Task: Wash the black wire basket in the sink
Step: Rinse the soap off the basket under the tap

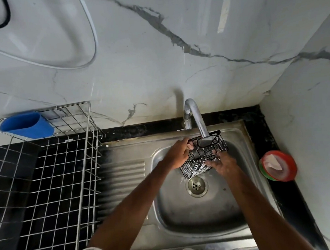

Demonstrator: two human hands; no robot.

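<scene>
Black wire basket (205, 157) tilted over the sink (196, 218) under the faucet (197, 118), for rinsing I guess; left hand (177, 153) grip clamped on its rim; right hand (224, 164) touches the near side, can't tell its grip.

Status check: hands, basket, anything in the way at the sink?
Left hand grips black wire basket by its rim; right hand on its lower side, grip unclear. Basket tilted under faucet, above drain. Nothing blocking.
</scene>
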